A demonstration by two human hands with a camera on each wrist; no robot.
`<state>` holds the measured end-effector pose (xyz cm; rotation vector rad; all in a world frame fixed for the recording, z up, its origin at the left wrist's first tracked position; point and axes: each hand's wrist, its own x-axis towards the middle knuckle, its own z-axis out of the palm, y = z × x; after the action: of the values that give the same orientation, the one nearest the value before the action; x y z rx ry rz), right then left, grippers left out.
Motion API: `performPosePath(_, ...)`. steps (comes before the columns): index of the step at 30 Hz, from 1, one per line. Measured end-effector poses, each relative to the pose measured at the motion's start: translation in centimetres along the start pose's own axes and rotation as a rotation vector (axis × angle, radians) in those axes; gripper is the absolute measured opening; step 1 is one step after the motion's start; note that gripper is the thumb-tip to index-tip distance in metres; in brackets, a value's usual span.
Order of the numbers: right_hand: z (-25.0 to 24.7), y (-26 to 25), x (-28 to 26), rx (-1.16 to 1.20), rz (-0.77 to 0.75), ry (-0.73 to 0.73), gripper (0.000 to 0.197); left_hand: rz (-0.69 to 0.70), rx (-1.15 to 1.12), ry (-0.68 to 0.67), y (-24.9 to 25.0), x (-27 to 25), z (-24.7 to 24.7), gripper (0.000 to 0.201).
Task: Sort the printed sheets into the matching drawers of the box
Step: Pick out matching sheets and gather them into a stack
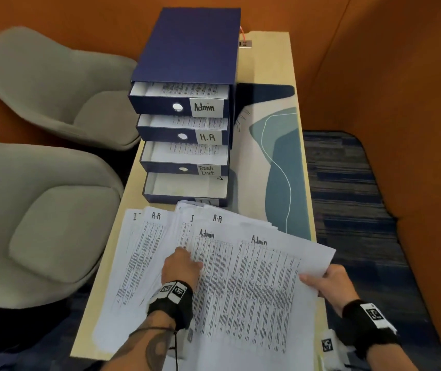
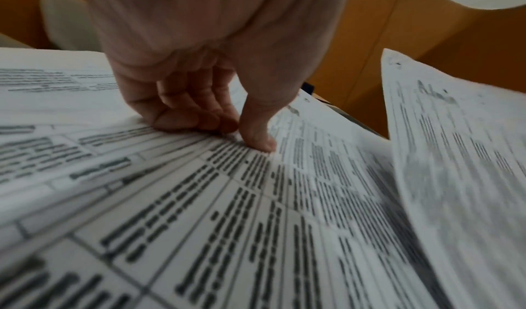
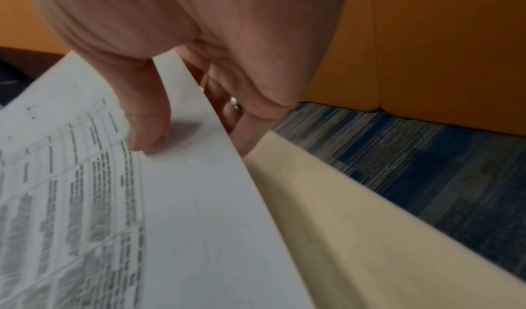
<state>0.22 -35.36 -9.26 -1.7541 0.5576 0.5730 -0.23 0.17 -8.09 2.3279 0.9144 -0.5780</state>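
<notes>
A dark blue drawer box point(image 1: 187, 49) stands on the narrow table, its drawers pulled out stepwise: Admin point(image 1: 208, 107), H.R point(image 1: 208, 137), Task List point(image 1: 206, 170) and a bottom drawer point(image 1: 184, 188) with a half-hidden label. Printed sheets point(image 1: 144, 253) lie fanned across the near table, headed H.R, Admin and I. My right hand point(image 1: 321, 279) pinches the right edge of the top Admin sheet point(image 1: 262, 285), thumb point(image 3: 148, 120) on top, and lifts it. My left hand point(image 1: 180, 266) has curled fingers point(image 2: 193, 116) and thumb pinching the sheets beneath.
A patterned teal and cream mat point(image 1: 281, 162) lies right of the box. Two grey chairs point(image 1: 53, 84) stand left of the table point(image 1: 281, 62). Orange walls enclose the space; blue carpet point(image 1: 348, 196) runs on the right. A small tag on an orange cord point(image 1: 245, 43) lies behind the box.
</notes>
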Motion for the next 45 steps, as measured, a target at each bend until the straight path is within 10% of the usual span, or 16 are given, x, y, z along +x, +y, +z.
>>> performPosePath(7, 2.3, 0.3, 0.8, 0.071, -0.049, -0.013, 0.021, 0.251, 0.006, 0.179, -2.3, -1.8, -1.8, 0.02)
performPosePath(12, 2.7, 0.9, 1.1, 0.185, -0.043, -0.054, 0.029, 0.341, -0.264, 0.048, -2.8, -3.9, -1.8, 0.006)
performPosePath(17, 3.2, 0.4, 0.9, 0.334, -0.054, -0.162, 0.1, 0.207, -0.74, -0.196, -1.5, -4.5, -2.9, 0.048)
performPosePath(20, 4.2, -0.7, 1.0, 0.391, -0.052, -0.189, 0.076, 0.236, -0.791, -0.256, -1.1, -4.6, -2.9, 0.05)
performPosePath(26, 3.5, 0.0, 1.4, 0.38, -0.013, 0.033, 0.041, 0.249, -0.71, -0.222, -1.5, -3.0, -2.8, 0.007)
performPosePath(32, 1.3, 0.8, 0.3, 0.522, 0.008, 0.005, 0.031, 0.151, -0.784, -0.123, -1.6, -2.5, -3.1, 0.027)
performPosePath(36, 0.7, 1.2, 0.4, 0.513, -0.004, -0.039, 0.055, 0.135, -0.778, -0.046, -0.8, -2.7, -3.3, 0.048)
performPosePath(40, 0.5, 1.3, 0.6, 0.463, -0.03, -0.094, 0.107, 0.428, -0.363, 0.051, -0.6, -2.7, -2.6, 0.093)
performPosePath(42, 0.6, 1.1, 0.6, 0.477, -0.038, -0.111, 0.112, 0.585, -0.136, 0.102, -0.1, -3.2, -2.4, 0.076)
performPosePath(45, 0.9, 0.6, 0.4, 0.471, -0.04, -0.107, 0.11, 0.595, -0.335, -0.296, 1.5, -4.3, -2.5, 0.046)
